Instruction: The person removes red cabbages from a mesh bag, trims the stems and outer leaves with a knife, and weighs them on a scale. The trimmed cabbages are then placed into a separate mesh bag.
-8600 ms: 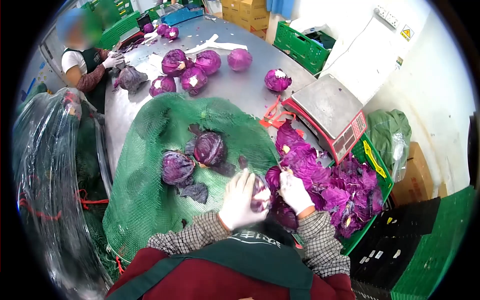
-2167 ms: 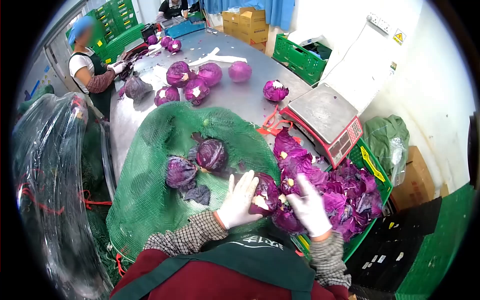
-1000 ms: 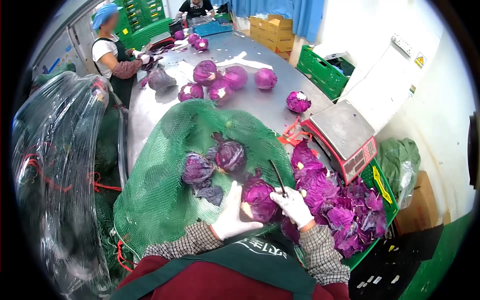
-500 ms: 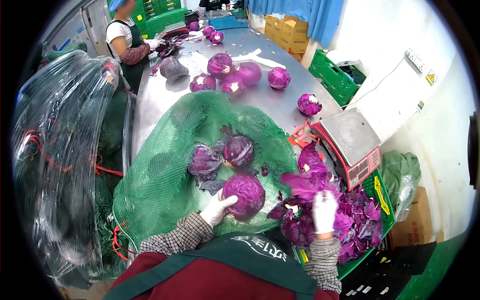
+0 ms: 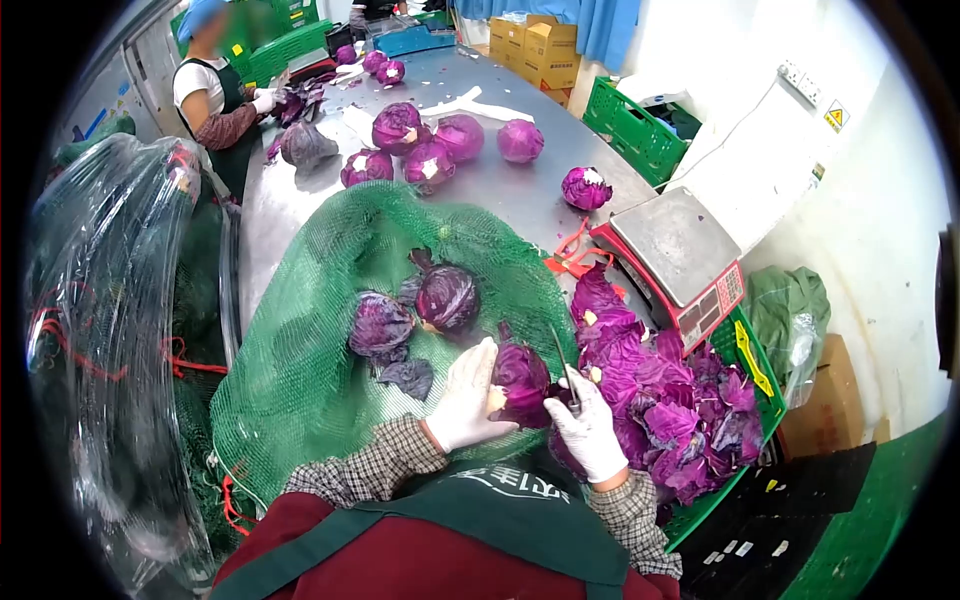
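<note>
My left hand (image 5: 466, 398), in a white glove, grips a red cabbage (image 5: 521, 378) that rests on the green net sack (image 5: 320, 290) in front of me. My right hand (image 5: 586, 432), also gloved, holds a thin dark knife (image 5: 561, 355) with the blade pointing up beside the cabbage. Two more red cabbages (image 5: 447, 296) (image 5: 379, 325) and a loose dark leaf (image 5: 408, 377) lie on the net just beyond my left hand. A heap of cut purple leaves (image 5: 660, 390) fills a green crate (image 5: 752, 360) to my right.
A red weighing scale (image 5: 674, 250) stands on the steel table (image 5: 500, 195) right of the net. Several trimmed cabbages (image 5: 430, 145) lie farther back. A co-worker (image 5: 215, 95) handles leaves at the far left. Plastic-wrapped bundles (image 5: 110, 330) stand at my left; cardboard boxes (image 5: 545, 45) at the back.
My right hand came back from the leaf heap to the cabbage with the knife upright. My left hand turned the cabbage, so its cut stem now faces me.
</note>
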`<state>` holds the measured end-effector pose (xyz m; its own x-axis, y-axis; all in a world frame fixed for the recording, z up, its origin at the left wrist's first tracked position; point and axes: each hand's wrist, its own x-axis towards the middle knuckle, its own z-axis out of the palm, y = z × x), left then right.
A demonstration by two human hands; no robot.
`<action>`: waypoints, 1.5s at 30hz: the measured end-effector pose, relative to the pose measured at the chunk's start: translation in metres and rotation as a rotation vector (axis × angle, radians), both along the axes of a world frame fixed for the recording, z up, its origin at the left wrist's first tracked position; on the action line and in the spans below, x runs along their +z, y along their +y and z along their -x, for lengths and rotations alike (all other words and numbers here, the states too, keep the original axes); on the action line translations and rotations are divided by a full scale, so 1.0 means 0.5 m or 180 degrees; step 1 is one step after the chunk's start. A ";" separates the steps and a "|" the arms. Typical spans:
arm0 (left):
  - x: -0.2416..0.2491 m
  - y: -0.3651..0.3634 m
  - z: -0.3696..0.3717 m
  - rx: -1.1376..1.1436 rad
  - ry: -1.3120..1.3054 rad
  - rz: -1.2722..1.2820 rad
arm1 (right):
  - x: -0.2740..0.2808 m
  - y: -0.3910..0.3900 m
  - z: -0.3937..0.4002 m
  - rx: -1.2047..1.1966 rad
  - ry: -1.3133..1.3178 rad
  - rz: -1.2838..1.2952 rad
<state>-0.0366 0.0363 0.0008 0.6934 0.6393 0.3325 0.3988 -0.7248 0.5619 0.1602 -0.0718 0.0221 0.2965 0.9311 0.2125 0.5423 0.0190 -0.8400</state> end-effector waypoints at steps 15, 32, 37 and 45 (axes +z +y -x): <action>-0.035 -0.029 0.023 -0.0115 -0.0367 -0.0369 | -0.009 0.039 -0.014 -0.0168 -0.1504 -0.0129; -0.079 -0.012 0.131 -0.0130 -0.0547 0.0393 | 0.030 -0.050 -0.100 -0.0619 0.0920 0.0223; -0.077 -0.023 0.135 -0.0063 -0.0545 0.0348 | -0.020 0.009 0.028 0.0297 0.0655 0.0872; 0.004 -0.002 0.091 0.0609 0.0180 0.1017 | -0.086 0.056 0.033 -0.0055 0.1953 0.0724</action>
